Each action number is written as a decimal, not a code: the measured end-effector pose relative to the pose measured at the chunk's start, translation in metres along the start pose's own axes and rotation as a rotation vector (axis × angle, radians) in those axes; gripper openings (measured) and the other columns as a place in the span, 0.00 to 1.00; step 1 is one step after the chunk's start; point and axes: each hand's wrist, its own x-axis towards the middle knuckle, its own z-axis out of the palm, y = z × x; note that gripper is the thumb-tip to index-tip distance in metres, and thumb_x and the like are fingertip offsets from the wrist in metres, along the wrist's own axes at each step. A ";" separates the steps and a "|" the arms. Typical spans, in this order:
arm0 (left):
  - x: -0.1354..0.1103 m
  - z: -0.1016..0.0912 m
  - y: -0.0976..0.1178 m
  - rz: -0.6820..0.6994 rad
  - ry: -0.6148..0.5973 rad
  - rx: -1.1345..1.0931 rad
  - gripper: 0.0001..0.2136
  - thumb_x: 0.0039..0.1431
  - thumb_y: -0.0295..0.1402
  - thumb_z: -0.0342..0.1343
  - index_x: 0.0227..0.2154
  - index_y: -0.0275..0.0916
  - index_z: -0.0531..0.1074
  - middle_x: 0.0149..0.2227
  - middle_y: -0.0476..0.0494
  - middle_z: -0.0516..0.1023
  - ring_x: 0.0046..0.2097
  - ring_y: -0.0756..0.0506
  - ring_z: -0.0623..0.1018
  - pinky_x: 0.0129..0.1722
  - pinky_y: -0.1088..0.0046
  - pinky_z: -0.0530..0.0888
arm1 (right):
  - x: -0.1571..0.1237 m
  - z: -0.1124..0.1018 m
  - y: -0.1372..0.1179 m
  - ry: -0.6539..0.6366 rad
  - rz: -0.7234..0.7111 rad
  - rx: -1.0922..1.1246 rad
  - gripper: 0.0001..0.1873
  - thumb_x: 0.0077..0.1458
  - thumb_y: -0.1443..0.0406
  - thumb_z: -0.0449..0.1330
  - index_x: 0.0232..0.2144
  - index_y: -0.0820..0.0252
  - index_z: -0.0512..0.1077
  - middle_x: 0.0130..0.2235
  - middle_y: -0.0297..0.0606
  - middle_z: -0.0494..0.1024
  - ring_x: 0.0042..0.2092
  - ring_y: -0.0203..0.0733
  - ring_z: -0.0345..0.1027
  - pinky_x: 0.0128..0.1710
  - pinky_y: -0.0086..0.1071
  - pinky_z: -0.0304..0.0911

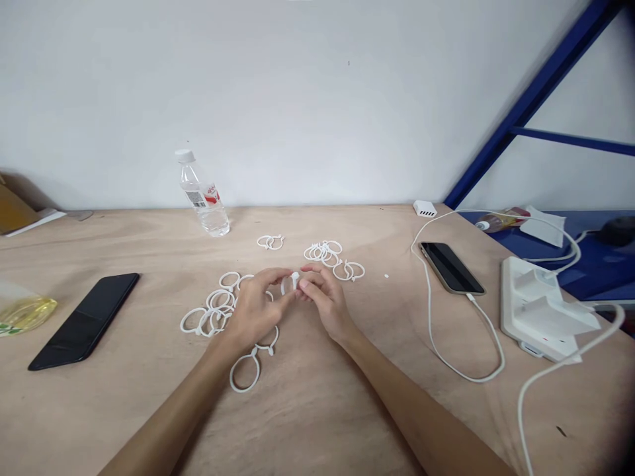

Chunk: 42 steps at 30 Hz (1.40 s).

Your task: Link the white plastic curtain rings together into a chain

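Observation:
My left hand (258, 303) and my right hand (325, 297) meet over the middle of the table, fingers closed on one white plastic ring (295, 278). The ring is seen nearly edge-on, and fingers hide part of it. Beside and under my left hand lies a loose pile of white rings (218, 304). One single ring (245, 372) rests nearer to me, below that pile. Beyond my right hand is a second cluster of white rings (322, 252), with small knobs on them. Two more overlapping rings (270, 242) lie farther back.
A water bottle (204, 198) stands near the wall. To the left lie a black phone (86, 320) and a clear yellowish packet (27, 314). On the right are a charging phone (451, 268), its white cable (430, 317), a power strip (536, 311) and a white USB charger (424, 209).

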 end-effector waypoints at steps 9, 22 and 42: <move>-0.007 0.006 0.005 -0.082 -0.057 0.013 0.21 0.48 0.34 0.60 0.44 0.42 0.59 0.36 0.47 0.78 0.33 0.47 0.75 0.32 0.70 0.69 | 0.003 -0.001 0.010 0.058 0.011 -0.109 0.10 0.51 0.59 0.60 0.25 0.60 0.74 0.23 0.32 0.72 0.26 0.35 0.64 0.27 0.29 0.61; -0.005 -0.010 0.002 -0.114 -0.261 -0.074 0.17 0.47 0.32 0.57 0.38 0.43 0.56 0.29 0.53 0.74 0.33 0.48 0.71 0.34 0.73 0.66 | 0.001 -0.002 0.010 0.002 -0.019 -0.297 0.15 0.52 0.59 0.60 0.19 0.61 0.68 0.20 0.28 0.65 0.23 0.32 0.56 0.25 0.27 0.53; 0.087 -0.026 -0.040 0.025 -0.214 0.666 0.20 0.53 0.42 0.52 0.46 0.38 0.73 0.40 0.39 0.76 0.42 0.40 0.75 0.43 0.65 0.71 | 0.000 0.003 0.009 -0.002 0.019 -0.335 0.09 0.49 0.62 0.59 0.23 0.62 0.73 0.21 0.30 0.69 0.25 0.33 0.60 0.25 0.26 0.56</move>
